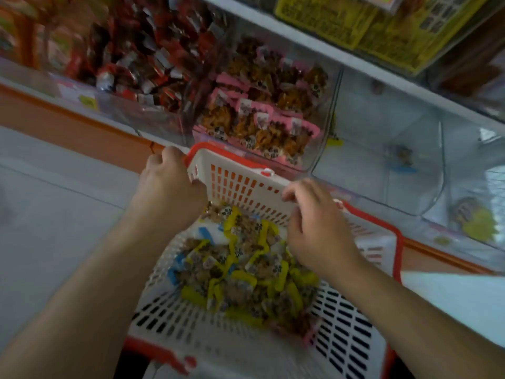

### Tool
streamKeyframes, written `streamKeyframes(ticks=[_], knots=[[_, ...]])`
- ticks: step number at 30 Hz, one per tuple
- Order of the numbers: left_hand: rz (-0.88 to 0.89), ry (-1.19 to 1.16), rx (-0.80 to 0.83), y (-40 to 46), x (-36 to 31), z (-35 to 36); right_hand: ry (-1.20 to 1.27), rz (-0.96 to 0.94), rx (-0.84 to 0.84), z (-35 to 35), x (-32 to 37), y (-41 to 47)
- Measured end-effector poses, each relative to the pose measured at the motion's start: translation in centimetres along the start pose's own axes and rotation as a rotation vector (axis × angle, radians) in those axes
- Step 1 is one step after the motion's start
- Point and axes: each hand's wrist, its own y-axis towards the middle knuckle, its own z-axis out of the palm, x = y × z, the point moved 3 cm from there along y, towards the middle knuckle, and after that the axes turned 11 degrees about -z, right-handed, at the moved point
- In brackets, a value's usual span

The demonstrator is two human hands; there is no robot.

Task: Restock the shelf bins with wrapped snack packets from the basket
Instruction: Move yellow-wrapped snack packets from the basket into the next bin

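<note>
White plastic, red-rimmed: the basket [246, 348] sits near me, its far end against the shelf. My left hand [169, 187] curls round its far-left corner rim. My right hand [317, 231] hangs over the yellow and blue snack packets [240, 274] heaped inside, fingers bent at the far wall; whether they pinch anything I cannot tell. Beyond, a clear bin [276, 160] holds pink packets [262, 116].

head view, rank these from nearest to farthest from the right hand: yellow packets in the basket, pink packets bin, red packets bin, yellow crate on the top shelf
From the right hand:
1. Yellow packets, just under and left of it in the basket.
2. Pink packets bin, straight above on the shelf.
3. Red packets bin and yellow crate, far upper left and top: too close to call.
</note>
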Motion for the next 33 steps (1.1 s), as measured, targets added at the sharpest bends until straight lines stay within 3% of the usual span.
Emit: streamKeyframes(ticks=[3,5,10,15,18,22,24,26,29,33], knots=[[-0.026,0.078,0.032,-0.7,1.2,0.7,0.027,0.18,0.69,4.8,-1.9,-5.7],[0.02,0.117,0.006,-1.3,1.9,1.0,-0.007,0.197,1.01,7.5,-2.9,-9.5],[0.08,0.116,-0.017,-2.0,2.5,1.4,-0.318,-0.005,1.221,10.8,-5.5,-15.7],[0.048,0.143,-0.011,-1.5,2.6,1.7,-0.421,-0.123,1.171,12.8,-6.8,-17.4],[0.018,0.135,0.011,-1.2,2.5,2.0,-0.363,-0.084,1.173,12.9,-7.1,-16.6],[-0.014,0.046,-0.067,-0.8,2.1,1.2,-0.063,0.112,1.035,9.4,-6.6,-12.6],[0.105,-0.056,-0.195,-1.4,1.3,0.2,0.094,0.221,0.946,6.5,-6.2,-10.2],[0.214,-0.159,-0.221,-2.7,-0.1,-0.2,0.318,0.305,0.792,3.1,-5.3,-8.0],[0.2,-0.287,0.093,-4.3,-1.7,1.7,0.882,0.502,0.505,-1.1,-3.4,-5.6],[0.232,-0.357,0.547,-6.4,-3.5,4.5,1.136,0.46,0.343,-3.6,-2.4,-4.4]])
